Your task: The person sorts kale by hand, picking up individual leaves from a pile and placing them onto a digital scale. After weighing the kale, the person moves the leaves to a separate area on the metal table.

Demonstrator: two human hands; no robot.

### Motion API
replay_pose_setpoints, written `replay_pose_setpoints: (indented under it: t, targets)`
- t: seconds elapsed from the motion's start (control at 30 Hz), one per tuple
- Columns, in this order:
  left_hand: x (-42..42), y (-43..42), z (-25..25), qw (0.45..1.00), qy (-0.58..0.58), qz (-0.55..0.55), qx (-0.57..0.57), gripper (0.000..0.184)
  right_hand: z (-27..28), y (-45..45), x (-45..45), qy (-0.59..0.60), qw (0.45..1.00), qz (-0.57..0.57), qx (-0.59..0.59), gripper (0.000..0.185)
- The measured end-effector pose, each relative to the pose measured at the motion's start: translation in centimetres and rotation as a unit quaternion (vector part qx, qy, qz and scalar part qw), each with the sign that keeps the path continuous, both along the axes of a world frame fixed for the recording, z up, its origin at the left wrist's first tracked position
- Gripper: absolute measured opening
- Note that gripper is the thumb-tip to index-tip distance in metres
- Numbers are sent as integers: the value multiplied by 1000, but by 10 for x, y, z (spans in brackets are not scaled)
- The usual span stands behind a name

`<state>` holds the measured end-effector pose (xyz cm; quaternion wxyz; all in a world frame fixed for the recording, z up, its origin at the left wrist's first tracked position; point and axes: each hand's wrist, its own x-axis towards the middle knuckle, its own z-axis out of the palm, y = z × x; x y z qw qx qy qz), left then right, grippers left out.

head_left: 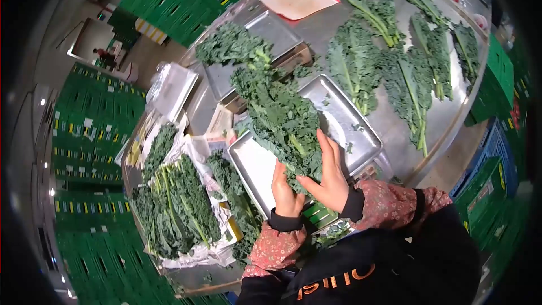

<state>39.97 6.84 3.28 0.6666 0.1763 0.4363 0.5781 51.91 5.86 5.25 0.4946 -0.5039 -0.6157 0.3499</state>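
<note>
A bunch of curly kale (285,116) lies between my two hands, above a shallow metal tray (252,164). My left hand (287,193) closes on the lower left of the bunch, thumb side up. Against its lower right side presses my right hand (328,176), fingers fairly straight and thumb reaching across the leaves. The far end of the bunch extends toward a second metal tray (279,29), where more kale (234,44) rests. Small leaf scraps are scattered in the near tray. Whether the bunch touches the tray is hidden.
Loose kale leaves (353,59) spread over the metal table (322,22) at right. Kale bunches (183,206) lie on newspaper at left. A red-edged board (299,1) sits at the back, and a stack of clear plastic bags (171,87) at left. Green crates (96,118) stand around the table.
</note>
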Motion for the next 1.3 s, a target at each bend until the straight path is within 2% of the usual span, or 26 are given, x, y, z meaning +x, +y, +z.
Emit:
replay_pose_setpoints:
  t: [0.07,0.17,0.2,0.27,0.3,0.33,0.4,0.43,0.47,0.5,0.53,0.57,0.6,0.67,0.7,0.77,0.87,0.9,0.93,1.0,1.07,1.13,1.2,1.23,1.27,1.3]
  targets:
    - [-4,-1,1,1000,-11,4,-1,42,-3,-1,-6,9,1000,10,-3,87]
    - [2,-3,22,994,-105,-18,12,51,-3,-3,-11,6,1000,9,-12,84]
    - [1,-5,20,994,-104,-18,13,51,-5,-3,-10,6,1000,10,-11,84]
    - [0,-7,14,996,-32,-73,47,52,-9,-1,-6,-74,997,20,22,75]
    - [3,-7,19,998,-17,-66,10,48,-10,-1,-5,-74,997,20,23,75]
    - [0,-6,18,998,-17,-66,12,48,-10,-1,-4,-120,991,22,46,68]
    - [-10,-3,21,992,95,-88,-13,46,-8,0,2,-166,983,25,72,61]
    - [-11,-4,24,997,19,-61,-37,44,-5,4,8,-136,987,47,72,53]
    - [-11,-6,26,997,19,-61,-34,44,0,9,14,-107,989,70,73,45]
    - [-12,-9,27,997,33,-63,-6,44,7,15,19,-104,991,31,79,34]
    - [-12,-14,28,996,48,-66,21,45,14,23,20,-70,989,-27,128,34]
    - [-14,-17,24,992,96,-75,30,50,20,28,22,-50,991,-19,124,35]
    - [-14,-21,21,992,94,-76,34,50,27,32,25,-31,992,-11,120,37]
    - [-11,-29,19,970,200,-87,107,53,41,34,28,-80,986,-4,144,44]
    - [-11,-34,21,965,212,-97,120,55,48,32,28,-136,972,-10,192,46]
    - [-10,-41,29,963,213,-101,131,56,54,32,27,-215,933,-36,287,47]
    - [-15,-52,31,968,194,-97,127,55,55,31,29,-240,912,-11,333,41]
    - [-20,-56,33,970,190,-106,107,53,60,32,26,-184,916,-26,355,23]
    - [-24,-60,35,972,186,-116,87,51,62,31,28,-183,916,-26,356,23]
    - [-33,-71,31,974,180,-117,76,48,68,31,35,-3,992,-15,122,14]
    - [-43,-81,22,972,174,-145,66,48,75,32,44,131,990,17,42,18]
    - [-48,-92,15,979,149,-133,36,45,80,32,57,205,978,36,-10,14]
    - [-54,-100,6,987,124,-104,2,42,82,24,63,343,937,57,19,13]
    - [-63,-102,-5,989,107,-102,-9,40,67,26,71,373,923,93,-12,12]
    - [-70,-104,-11,989,110,-98,-9,40,60,26,83,372,907,196,-33,17]
    - [-77,-105,-14,986,125,-108,-9,40,59,23,90,261,934,244,-17,14]
